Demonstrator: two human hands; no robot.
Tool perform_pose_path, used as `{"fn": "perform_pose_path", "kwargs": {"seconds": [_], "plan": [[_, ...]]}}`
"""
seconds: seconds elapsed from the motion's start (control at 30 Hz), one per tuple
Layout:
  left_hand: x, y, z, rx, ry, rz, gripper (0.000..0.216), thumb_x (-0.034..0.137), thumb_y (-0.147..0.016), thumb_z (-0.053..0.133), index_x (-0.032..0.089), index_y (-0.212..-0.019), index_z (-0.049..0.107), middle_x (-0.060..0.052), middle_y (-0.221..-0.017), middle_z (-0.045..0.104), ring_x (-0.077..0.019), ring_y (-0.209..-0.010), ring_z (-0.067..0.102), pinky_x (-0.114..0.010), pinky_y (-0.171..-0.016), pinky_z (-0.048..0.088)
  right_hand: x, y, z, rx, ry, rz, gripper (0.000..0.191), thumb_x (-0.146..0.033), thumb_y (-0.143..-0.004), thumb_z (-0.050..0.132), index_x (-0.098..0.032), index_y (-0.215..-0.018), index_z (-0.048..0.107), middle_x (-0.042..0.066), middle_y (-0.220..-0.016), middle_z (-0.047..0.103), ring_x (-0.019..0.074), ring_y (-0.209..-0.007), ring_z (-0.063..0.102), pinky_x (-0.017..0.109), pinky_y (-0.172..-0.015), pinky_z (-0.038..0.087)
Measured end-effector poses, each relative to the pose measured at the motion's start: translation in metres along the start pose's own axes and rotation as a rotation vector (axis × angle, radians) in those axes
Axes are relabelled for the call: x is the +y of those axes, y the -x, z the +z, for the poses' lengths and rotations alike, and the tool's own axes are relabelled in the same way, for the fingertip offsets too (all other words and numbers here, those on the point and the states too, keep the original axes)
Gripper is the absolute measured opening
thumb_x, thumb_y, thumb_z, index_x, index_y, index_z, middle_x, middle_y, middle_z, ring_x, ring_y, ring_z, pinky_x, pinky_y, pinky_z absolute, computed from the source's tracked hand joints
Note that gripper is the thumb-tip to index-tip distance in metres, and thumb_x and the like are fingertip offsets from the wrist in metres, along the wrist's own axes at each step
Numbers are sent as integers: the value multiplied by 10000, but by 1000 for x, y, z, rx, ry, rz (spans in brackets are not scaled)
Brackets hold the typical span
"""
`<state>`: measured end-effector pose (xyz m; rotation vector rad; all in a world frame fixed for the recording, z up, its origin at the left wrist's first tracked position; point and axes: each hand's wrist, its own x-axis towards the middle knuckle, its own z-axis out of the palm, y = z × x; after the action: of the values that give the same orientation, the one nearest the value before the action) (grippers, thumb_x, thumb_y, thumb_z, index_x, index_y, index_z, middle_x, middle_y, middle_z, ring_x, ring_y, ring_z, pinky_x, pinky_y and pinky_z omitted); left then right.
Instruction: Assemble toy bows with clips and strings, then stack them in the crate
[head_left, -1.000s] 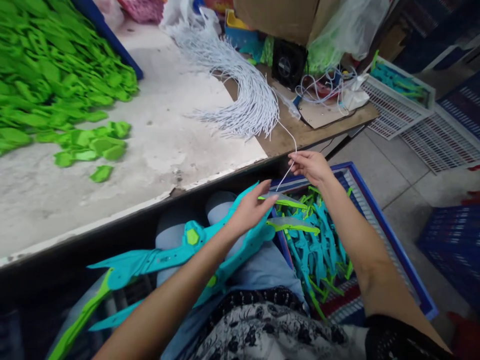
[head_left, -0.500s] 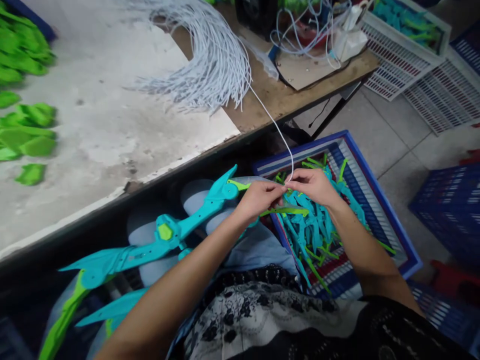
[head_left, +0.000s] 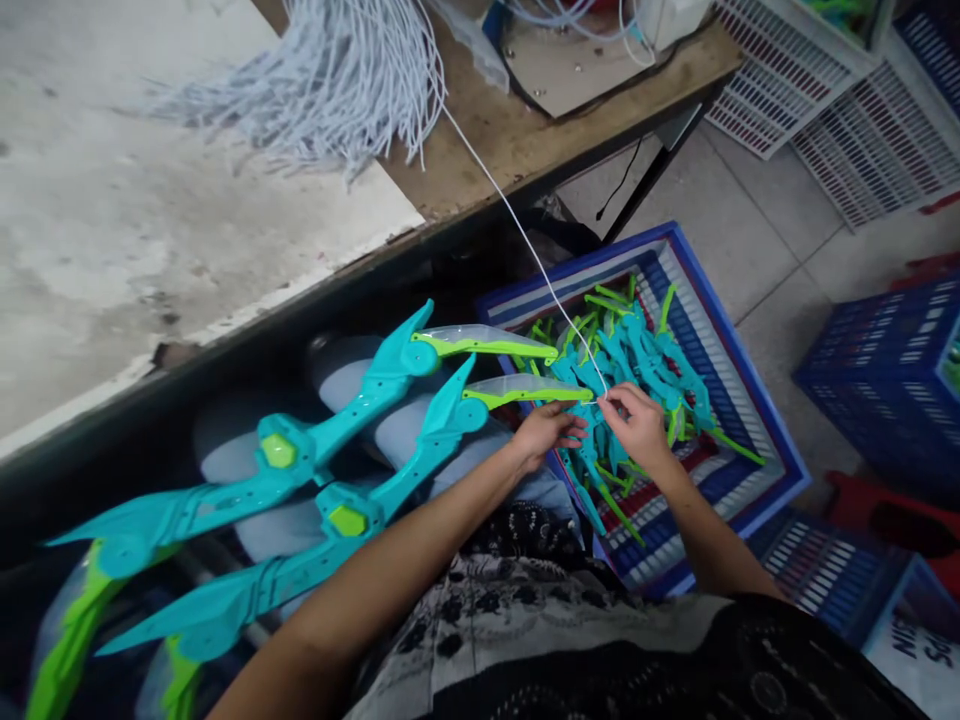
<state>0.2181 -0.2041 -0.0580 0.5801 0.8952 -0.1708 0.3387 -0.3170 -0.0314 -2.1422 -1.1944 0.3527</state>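
Two teal plastic toy bows [head_left: 289, 580] with lime-green arms lie side by side across my lap. My right hand [head_left: 637, 422] is closed, pinching a white cord [head_left: 531, 245] right at the green tip of the nearer bow. That cord runs up from a bundle of cut white cords [head_left: 360, 85] on the table. My left hand [head_left: 546, 434] is just below the same green arm [head_left: 529, 392], its fingers apart and nothing visible in them. The farther bow [head_left: 352, 410] has its green tip free beside the cord.
A blue crate [head_left: 739, 350] holding several folded teal-and-green pieces stands at my right knee. The worktable edge [head_left: 300, 292] runs across beyond my lap. White crates [head_left: 784, 75] and another blue crate [head_left: 885, 375] stand on the floor at right.
My hands, which were together at the cord's end, have moved apart. My left hand has let go and its fingers have spread. The view has shifted, showing both bows more fully.
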Motion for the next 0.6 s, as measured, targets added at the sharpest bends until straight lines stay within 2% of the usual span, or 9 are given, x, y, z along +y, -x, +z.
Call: {"fn": "perform_pose_path", "kwargs": {"seconds": [0.2, 0.4, 0.5, 0.6], "plan": [[1, -3, -2, -20, -4, 47, 54, 89, -841, 584, 88, -859, 635, -77, -759, 695, -117, -623, 653, -218, -576, 532, 2, 0, 1, 12, 96, -95, 172, -263, -907, 500, -216, -777, 603, 50, -774, 638, 171, -718, 601, 300, -680, 490], [-2, -9, -4, -108, -12, 96, 70, 133, -832, 616, 97, -836, 675, -77, -784, 717, -112, -639, 650, -223, -615, 534, 0, 1, 9, 10, 164, -150, 218, -280, -928, 483, -210, -795, 640, 78, -802, 650, 213, -810, 613, 358, -765, 506], [-6, -16, -2, -109, -63, 147, 108, 213, -812, 676, 106, -821, 687, -53, -728, 703, -114, -657, 648, -226, -657, 525, 3, 2, 17, 10, 122, -128, 199, -306, -923, 499, -215, -858, 664, 100, -949, 660, 236, -943, 620, 400, -851, 514], [-6, -19, 4, -29, -189, 189, 172, 269, -812, 674, 119, -731, 657, -27, -637, 663, -112, -595, 616, -234, -632, 508, 11, 3, 25, -30, 47, -139, 211, -315, -918, 504, -224, -1038, 652, 111, -1097, 659, 251, -1061, 618, 429, -904, 526]]}}
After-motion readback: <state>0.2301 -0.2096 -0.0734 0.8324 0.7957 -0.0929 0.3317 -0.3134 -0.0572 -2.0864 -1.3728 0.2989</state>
